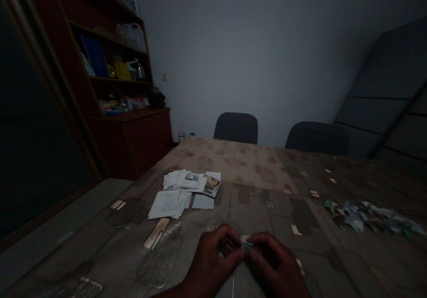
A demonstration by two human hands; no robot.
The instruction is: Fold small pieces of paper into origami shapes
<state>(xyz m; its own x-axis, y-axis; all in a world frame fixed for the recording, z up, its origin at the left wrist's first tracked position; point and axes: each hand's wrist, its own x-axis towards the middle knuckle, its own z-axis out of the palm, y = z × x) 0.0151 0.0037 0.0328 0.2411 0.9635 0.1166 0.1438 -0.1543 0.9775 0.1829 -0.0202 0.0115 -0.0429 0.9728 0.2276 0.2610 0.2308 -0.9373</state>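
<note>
Low in the middle of the head view, my left hand (218,255) and my right hand (275,262) meet over the table. Between their fingertips they pinch a small pale piece of folded paper (247,245); most of it is covered by my fingers. Beyond my left hand, loose printed sheets (168,203) lie on the tabletop, with a stack of paper cards (190,180) just behind them. Off to the right of my right hand spreads a heap of folded paper shapes (370,218) in pale and greenish tones.
A patterned cloth covers the table (213,153). Two dark chairs (236,128) stand at its far side, before a plain wall. At the left is a reddish wooden cabinet (143,142) with loaded shelves. The room is dim.
</note>
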